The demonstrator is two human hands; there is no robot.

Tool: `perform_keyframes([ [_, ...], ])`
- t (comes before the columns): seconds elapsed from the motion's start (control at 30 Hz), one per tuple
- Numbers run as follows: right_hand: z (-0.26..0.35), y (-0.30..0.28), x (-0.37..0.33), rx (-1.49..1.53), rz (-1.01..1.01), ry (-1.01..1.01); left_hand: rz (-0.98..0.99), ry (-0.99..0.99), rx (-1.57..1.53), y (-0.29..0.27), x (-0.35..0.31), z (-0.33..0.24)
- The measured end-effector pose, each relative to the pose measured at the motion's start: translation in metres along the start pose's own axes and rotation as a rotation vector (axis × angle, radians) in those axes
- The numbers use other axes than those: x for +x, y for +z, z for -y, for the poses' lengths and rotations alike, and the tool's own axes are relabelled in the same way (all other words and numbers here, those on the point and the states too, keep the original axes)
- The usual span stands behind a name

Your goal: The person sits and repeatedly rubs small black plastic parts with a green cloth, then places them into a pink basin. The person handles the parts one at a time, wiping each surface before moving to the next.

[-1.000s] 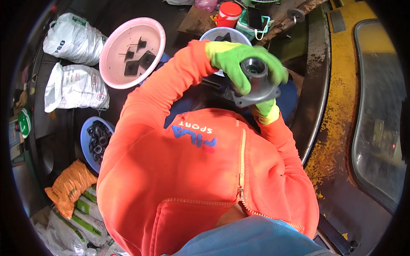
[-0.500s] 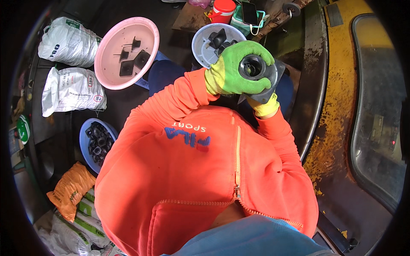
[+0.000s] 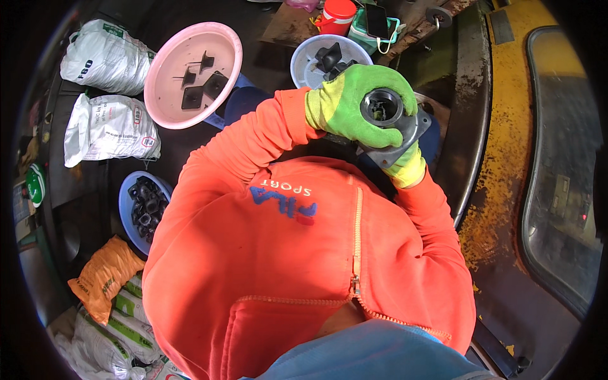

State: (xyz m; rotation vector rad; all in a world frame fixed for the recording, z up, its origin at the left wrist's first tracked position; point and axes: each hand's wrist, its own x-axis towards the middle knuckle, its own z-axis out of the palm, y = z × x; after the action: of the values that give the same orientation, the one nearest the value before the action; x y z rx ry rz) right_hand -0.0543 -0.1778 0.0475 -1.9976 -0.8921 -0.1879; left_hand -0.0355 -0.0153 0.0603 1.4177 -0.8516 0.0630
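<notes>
Up in front of my chest, my left hand [image 3: 361,104], in a green and yellow glove, is closed around a black flanged part [image 3: 415,132]. Its round, hollow mouth faces up between thumb and fingers, and a corner of its square flange with a bolt hole sticks out to the right. My right hand [image 3: 408,166], gloved too, is below the flange; its fingers are hidden behind the part. Just beyond my left hand, a light blue perforated basin [image 3: 304,66] holds several similar black parts [image 3: 328,57].
A pink basin [image 3: 161,95] with several black parts stands at the upper left. Lower down is a blue basin [image 3: 128,212] full of small black pieces. White sacks [image 3: 107,130] and an orange bag [image 3: 104,278] line the left. A rusty yellow machine [image 3: 500,158] borders my right.
Both hands and the black part have shifted slightly right and downward, and the part's flange has turned a little. The view itself has also moved slightly.
</notes>
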Motion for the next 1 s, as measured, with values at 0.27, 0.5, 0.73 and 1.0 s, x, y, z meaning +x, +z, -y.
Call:
perform_keyframes([
  [0.27,-0.007,-0.001,-0.014,-0.113,0.057,-0.105,0.200,-0.093,-0.142,-0.008,0.003,0.003],
  [0.5,-0.011,0.003,-0.017,0.346,0.212,0.076,0.499,0.030,-0.296,-0.017,0.011,0.011],
  [0.73,-0.009,0.012,-0.005,0.121,-0.248,0.123,-0.033,0.160,0.141,0.000,0.005,0.000],
  [1.0,0.008,-0.006,0.004,-0.081,-0.028,-0.127,0.014,0.125,0.030,0.001,-0.002,-0.002],
])
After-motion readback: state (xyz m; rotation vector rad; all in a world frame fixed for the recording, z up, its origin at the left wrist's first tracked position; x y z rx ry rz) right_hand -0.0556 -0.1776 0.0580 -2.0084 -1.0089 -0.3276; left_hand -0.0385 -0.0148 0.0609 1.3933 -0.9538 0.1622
